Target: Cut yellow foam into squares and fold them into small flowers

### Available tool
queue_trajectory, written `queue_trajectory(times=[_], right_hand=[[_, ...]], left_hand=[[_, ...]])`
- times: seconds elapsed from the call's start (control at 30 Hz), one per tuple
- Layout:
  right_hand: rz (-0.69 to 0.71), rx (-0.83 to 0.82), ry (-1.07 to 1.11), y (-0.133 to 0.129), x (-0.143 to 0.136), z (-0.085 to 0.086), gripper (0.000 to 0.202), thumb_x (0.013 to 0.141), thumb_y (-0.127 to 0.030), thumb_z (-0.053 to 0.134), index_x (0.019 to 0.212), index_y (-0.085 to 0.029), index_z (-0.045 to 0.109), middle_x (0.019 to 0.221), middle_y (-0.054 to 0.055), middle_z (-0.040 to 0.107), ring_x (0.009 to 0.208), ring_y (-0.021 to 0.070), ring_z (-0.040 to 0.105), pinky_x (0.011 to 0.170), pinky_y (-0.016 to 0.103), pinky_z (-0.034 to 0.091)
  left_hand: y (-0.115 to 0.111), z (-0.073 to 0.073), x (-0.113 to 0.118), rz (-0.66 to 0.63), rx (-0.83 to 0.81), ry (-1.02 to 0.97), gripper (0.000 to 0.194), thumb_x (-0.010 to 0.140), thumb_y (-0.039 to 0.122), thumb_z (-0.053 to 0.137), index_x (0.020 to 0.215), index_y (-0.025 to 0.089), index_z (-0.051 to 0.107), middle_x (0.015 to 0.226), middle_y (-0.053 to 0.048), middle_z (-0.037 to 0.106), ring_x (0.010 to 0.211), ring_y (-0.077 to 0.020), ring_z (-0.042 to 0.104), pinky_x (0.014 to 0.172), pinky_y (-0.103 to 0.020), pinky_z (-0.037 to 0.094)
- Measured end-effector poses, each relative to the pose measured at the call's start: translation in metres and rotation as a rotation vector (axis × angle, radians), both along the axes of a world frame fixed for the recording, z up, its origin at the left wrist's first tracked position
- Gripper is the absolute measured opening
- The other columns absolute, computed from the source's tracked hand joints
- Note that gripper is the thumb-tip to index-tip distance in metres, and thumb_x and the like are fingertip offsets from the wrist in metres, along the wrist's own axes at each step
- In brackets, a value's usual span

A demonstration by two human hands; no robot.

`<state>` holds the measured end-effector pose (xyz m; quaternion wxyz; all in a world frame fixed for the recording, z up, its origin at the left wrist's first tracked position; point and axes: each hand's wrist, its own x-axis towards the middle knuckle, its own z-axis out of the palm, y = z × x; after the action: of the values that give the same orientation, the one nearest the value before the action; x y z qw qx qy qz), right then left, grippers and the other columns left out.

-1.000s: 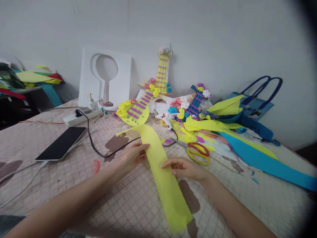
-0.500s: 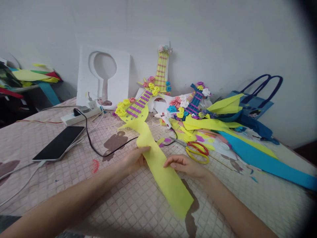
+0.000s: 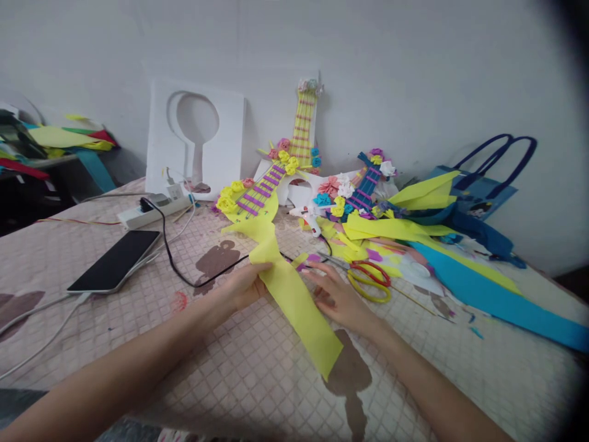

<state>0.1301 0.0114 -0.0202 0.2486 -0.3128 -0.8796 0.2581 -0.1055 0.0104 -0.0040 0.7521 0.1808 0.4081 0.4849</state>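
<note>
A long yellow crepe paper strip (image 3: 301,307) slants across the table in front of me, its near end hanging toward the lower right and its far end curling near the decorated yellow piece (image 3: 257,199). My left hand (image 3: 248,283) pinches the strip's left edge, thumb on top and the other fingers beneath. Beside the right edge is my right hand (image 3: 334,294), fingers apart and lightly bent; whether a fingertip touches the paper I cannot tell. Scissors (image 3: 368,281) with red and yellow handles lie just right of that hand. A white glue gun (image 3: 309,218) rests beyond the strip.
A phone (image 3: 115,261) on a white cable and a power strip (image 3: 154,212) are at the left, with a black cord running across the table. A foam board (image 3: 221,147) leans on the wall. Blue crepe paper (image 3: 497,294) and a blue bag (image 3: 488,184) occupy the right.
The near end of the yellow strip has swung left. My right hand has moved slightly up and away from the strip, its fingers spreading. My left hand keeps its pinch.
</note>
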Motion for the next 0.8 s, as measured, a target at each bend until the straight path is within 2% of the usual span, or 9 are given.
queue_trajectory(times=[0.07, 0.2, 0.3, 0.4, 0.5, 0.6, 0.7, 0.8], right_hand=[[0.043, 0.063, -0.044, -0.002, -0.001, 0.001, 0.066, 0.081, -0.009, 0.052, 0.138, -0.038, 0.033, 0.147, 0.006, 0.023, 0.088, 0.0142, 0.055, 0.073, 0.031, 0.051], [0.169, 0.166, -0.084, -0.006, -0.002, 0.005, 0.054, 0.085, -0.017, 0.055, 0.134, -0.036, 0.042, 0.148, 0.006, 0.023, 0.094, 0.0150, 0.053, 0.082, 0.033, 0.048], [0.225, 0.197, -0.044, -0.010, -0.003, 0.006, 0.044, 0.088, -0.014, 0.049, 0.129, -0.032, 0.050, 0.145, 0.008, 0.032, 0.097, 0.0142, 0.054, 0.085, 0.032, 0.046], [0.239, 0.178, 0.049, -0.013, -0.003, 0.007, 0.035, 0.089, -0.016, 0.049, 0.121, -0.028, 0.058, 0.137, 0.009, 0.045, 0.099, 0.0147, 0.055, 0.084, 0.031, 0.046], [0.286, 0.039, 0.145, -0.015, -0.003, 0.010, 0.027, 0.088, -0.031, 0.053, 0.111, -0.023, 0.064, 0.122, 0.011, 0.059, 0.101, 0.0178, 0.058, 0.085, 0.031, 0.047], [0.307, -0.158, 0.193, -0.016, -0.002, 0.014, 0.033, 0.088, -0.043, 0.051, 0.103, -0.020, 0.069, 0.098, 0.011, 0.070, 0.091, 0.0194, 0.064, 0.079, 0.031, 0.049], [0.249, -0.304, 0.232, -0.018, -0.001, 0.016, 0.037, 0.084, -0.048, 0.054, 0.093, -0.017, 0.072, 0.083, 0.009, 0.071, 0.075, 0.0192, 0.065, 0.068, 0.029, 0.050], [0.254, -0.461, 0.249, -0.020, 0.001, 0.018, 0.038, 0.082, -0.048, 0.056, 0.089, -0.015, 0.073, 0.079, 0.009, 0.071, 0.071, 0.0190, 0.064, 0.063, 0.028, 0.049]], left_hand=[[0.001, 0.000, -0.002, -0.009, 0.009, -0.002, 0.021, 0.081, 0.004, 0.047, 0.092, 0.008, 0.064, 0.090, -0.010, 0.071, 0.077, -0.0185, 0.067, 0.078, -0.030, 0.054], [0.004, -0.001, -0.006, -0.083, 0.058, -0.014, 0.025, 0.083, 0.008, 0.045, 0.100, 0.007, 0.063, 0.102, -0.013, 0.069, 0.087, -0.0221, 0.067, 0.084, -0.034, 0.052], [0.005, -0.003, -0.008, -0.149, 0.062, 0.003, 0.027, 0.083, 0.012, 0.047, 0.104, 0.006, 0.062, 0.104, -0.015, 0.068, 0.090, -0.0236, 0.066, 0.084, -0.034, 0.051], [0.007, -0.005, -0.009, -0.151, 0.040, -0.014, 0.025, 0.084, 0.015, 0.048, 0.103, 0.007, 0.063, 0.097, -0.014, 0.070, 0.084, -0.0229, 0.068, 0.080, -0.033, 0.053], [0.012, -0.006, -0.012, -0.092, 0.025, -0.029, 0.022, 0.086, 0.018, 0.048, 0.099, 0.007, 0.063, 0.090, -0.014, 0.071, 0.077, -0.0208, 0.068, 0.074, -0.030, 0.053], [0.017, -0.005, -0.018, -0.052, 0.045, -0.037, 0.021, 0.087, 0.018, 0.048, 0.096, 0.007, 0.064, 0.088, -0.013, 0.071, 0.077, -0.0194, 0.069, 0.074, -0.028, 0.053], [0.022, -0.003, -0.023, 0.003, 0.073, -0.050, 0.019, 0.086, 0.015, 0.050, 0.096, 0.008, 0.064, 0.089, -0.012, 0.071, 0.078, -0.0178, 0.068, 0.075, -0.026, 0.053], [0.024, 0.000, -0.026, 0.023, 0.081, -0.047, 0.018, 0.086, 0.016, 0.053, 0.098, 0.009, 0.064, 0.089, -0.011, 0.071, 0.078, -0.0183, 0.068, 0.075, -0.027, 0.054]])
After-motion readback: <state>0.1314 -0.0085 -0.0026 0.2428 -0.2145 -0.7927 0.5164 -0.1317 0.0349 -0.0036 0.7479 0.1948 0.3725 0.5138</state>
